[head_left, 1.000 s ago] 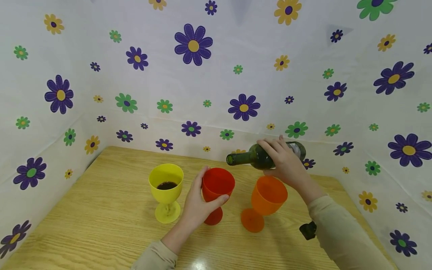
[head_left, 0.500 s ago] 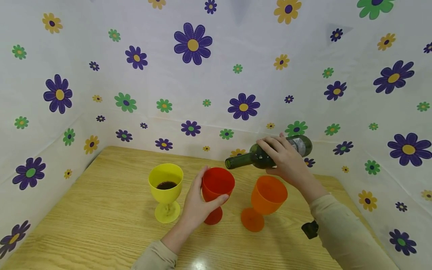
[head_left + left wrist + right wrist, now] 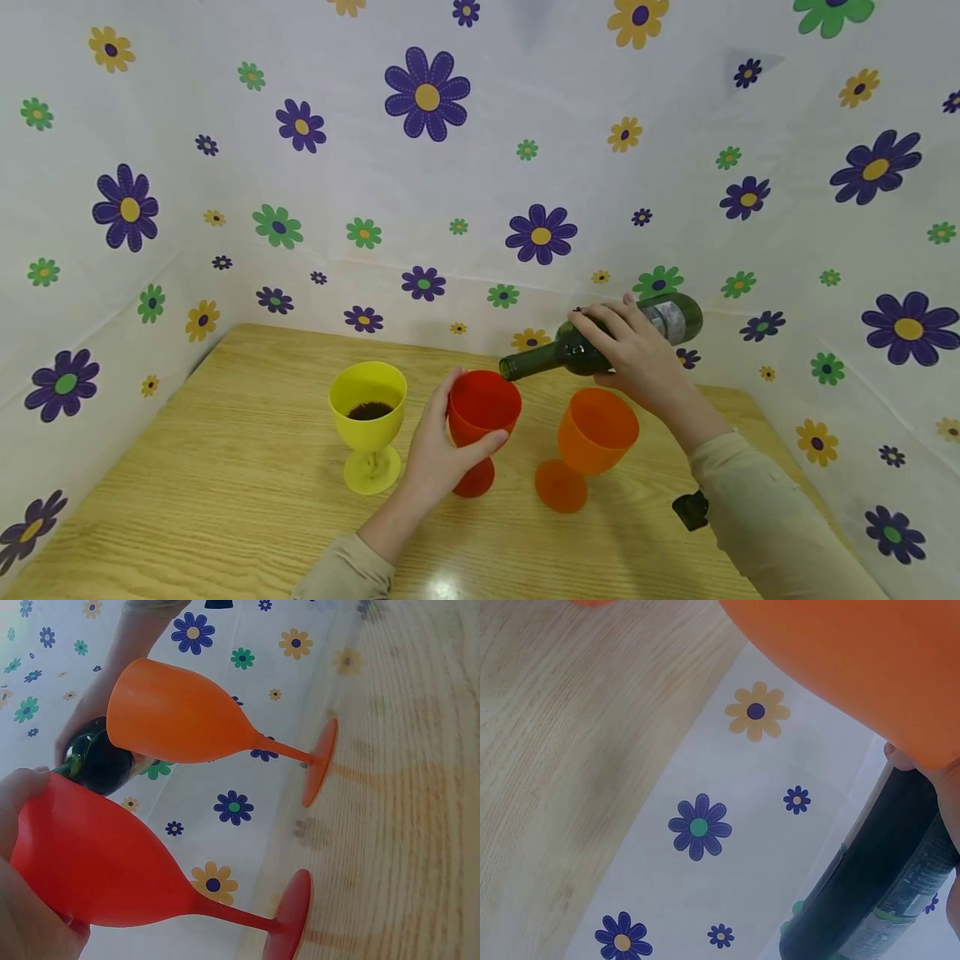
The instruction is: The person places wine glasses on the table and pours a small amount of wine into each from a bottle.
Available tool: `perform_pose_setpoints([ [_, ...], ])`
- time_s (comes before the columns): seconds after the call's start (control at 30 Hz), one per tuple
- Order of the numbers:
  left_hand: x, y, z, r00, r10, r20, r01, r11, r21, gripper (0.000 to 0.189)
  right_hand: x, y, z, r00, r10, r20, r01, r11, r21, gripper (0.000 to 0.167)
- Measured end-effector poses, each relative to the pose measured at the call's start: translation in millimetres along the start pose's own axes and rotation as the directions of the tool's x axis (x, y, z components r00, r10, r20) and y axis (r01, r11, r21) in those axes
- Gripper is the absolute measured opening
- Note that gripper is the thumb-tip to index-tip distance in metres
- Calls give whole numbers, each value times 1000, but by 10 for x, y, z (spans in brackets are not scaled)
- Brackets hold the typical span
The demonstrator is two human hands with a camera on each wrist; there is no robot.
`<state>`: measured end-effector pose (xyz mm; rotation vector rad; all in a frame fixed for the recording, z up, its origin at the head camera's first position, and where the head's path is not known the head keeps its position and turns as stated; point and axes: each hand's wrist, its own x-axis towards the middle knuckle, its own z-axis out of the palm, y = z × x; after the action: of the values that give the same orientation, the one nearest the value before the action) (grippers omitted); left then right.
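My left hand (image 3: 438,458) grips the bowl of a red goblet (image 3: 483,408), fingers on its far left side and thumb across the front. The goblet's foot rests on the table, as the left wrist view also shows. In my right hand (image 3: 637,354) is a green wine bottle (image 3: 585,350), tilted with its mouth low at the red goblet's right rim and its base raised to the right. No stream of liquid can be made out at the mouth. The bottle's labelled body (image 3: 885,892) shows in the right wrist view, beside the hand.
An orange goblet (image 3: 597,429) stands under the right forearm, close right of the red one. To the left is a yellow goblet (image 3: 367,429) with dark liquid inside. Flower-printed white cloth (image 3: 337,183) encloses the wooden table (image 3: 210,467) at the back and sides.
The bottle has tipped further: its base has risen to the right and its mouth has dropped slightly to the red goblet's rim. The left hand and the goblets hold their places.
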<state>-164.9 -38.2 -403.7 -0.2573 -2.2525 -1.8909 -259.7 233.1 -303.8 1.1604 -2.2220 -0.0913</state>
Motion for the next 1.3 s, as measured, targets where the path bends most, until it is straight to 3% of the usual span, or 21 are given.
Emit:
perform_pose_setpoints([
  [1.3, 0, -9, -19, 1000, 2, 5, -2, 1000, -20, 94, 24, -71, -45, 998, 9, 59, -8, 1000, -13, 105],
])
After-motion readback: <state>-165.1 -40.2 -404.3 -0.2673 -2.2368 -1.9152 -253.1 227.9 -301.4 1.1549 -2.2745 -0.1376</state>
